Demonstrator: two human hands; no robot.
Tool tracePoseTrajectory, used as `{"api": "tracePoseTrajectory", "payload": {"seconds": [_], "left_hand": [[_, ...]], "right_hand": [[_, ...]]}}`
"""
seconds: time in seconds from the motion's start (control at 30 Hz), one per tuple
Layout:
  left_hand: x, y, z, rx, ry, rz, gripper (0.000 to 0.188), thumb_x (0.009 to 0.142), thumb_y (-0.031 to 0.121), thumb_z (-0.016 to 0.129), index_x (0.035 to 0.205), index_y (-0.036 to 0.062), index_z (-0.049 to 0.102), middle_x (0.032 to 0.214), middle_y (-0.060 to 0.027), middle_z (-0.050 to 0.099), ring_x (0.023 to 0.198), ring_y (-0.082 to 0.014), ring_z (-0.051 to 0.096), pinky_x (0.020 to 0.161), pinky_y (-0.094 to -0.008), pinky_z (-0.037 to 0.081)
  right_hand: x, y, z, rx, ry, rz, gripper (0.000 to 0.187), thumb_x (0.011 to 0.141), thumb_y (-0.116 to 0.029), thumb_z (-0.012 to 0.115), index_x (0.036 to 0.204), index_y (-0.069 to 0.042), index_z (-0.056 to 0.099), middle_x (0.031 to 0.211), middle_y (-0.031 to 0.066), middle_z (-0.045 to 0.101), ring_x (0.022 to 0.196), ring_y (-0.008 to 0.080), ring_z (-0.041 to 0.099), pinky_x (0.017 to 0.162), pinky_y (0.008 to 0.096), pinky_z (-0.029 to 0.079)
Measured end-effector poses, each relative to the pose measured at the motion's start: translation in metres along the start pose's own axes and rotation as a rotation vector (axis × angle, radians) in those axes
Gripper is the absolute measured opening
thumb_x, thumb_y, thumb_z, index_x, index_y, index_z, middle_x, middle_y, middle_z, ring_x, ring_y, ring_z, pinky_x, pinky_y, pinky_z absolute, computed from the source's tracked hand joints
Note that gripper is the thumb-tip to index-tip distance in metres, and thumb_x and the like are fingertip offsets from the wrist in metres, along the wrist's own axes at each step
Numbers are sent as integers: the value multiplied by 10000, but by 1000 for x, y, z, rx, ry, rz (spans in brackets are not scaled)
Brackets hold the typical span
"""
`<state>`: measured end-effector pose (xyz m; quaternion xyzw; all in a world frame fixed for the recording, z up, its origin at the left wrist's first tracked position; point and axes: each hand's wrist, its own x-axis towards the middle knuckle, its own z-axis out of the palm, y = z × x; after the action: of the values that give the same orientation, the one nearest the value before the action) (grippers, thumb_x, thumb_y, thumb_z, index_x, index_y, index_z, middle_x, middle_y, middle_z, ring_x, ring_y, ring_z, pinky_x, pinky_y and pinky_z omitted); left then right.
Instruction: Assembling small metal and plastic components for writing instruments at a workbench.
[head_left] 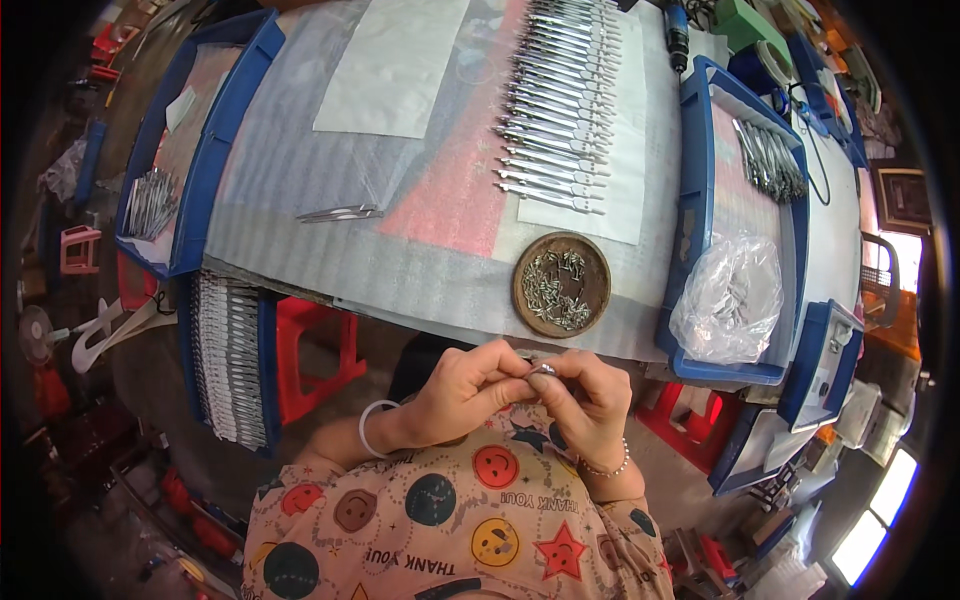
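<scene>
My left hand (468,392) and my right hand (592,396) meet in front of my body, just off the table's near edge. Pinched between the fingertips of both is a small shiny metal part (544,369); the fingers cover most of it, so its exact kind does not show. Just beyond the hands, on the table, sits a round brown bowl (519,292) with many small silver metal pieces (556,290) inside. Farther out lies a long row of slender silver instruments (555,130), looking like drawing compasses, set side by side. To the left rest pointed metal tweezers (340,213).
On the right, a blue tray (697,200) bears a clear plastic bag (730,300) and a bundle of metal parts (768,160). Another blue tray (225,120) stands at the left. Below it is a filled blue crate (268,370), beside a red stool (315,360). A screwdriver (677,38) lies at the back.
</scene>
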<state>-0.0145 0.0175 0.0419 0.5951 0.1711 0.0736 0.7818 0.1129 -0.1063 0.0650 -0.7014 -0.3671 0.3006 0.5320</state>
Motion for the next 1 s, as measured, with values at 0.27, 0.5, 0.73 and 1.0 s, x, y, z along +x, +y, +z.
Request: {"api": "tracePoseTrajectory", "payload": {"seconds": [0.27,0.5,0.73,1.0], "left_hand": [[18,18,-6,-350,-110,-437,96,921,67,550,934,-23,518,816,-66,627,742,-86,613,607,-190,471],[32,13,-11,-450,-129,-567,138,914,101,558,971,-7,493,911,-133,651,834,-186,668,643,-248,543],[41,14,-10,-525,-62,-637,138,899,75,572,960,-17,490,847,-138,630,759,-203,670,583,-256,543],[45,18,-11,-432,-129,-674,140,907,98,566,957,-5,486,890,-149,638,813,-208,667,626,-252,540]], "right_hand": [[14,11,1,449,-2,442,88,849,-38,612,787,8,571,665,25,604,536,85,569,469,194,441],[30,29,2,654,20,584,150,852,-98,629,737,-68,537,599,-45,504,456,12,382,399,173,245],[35,34,0,688,-6,639,165,852,-127,630,730,-85,526,617,-47,510,490,12,397,423,169,261],[30,31,1,666,28,606,157,858,-122,624,738,-84,530,649,-38,535,513,18,427,431,168,283]]}}
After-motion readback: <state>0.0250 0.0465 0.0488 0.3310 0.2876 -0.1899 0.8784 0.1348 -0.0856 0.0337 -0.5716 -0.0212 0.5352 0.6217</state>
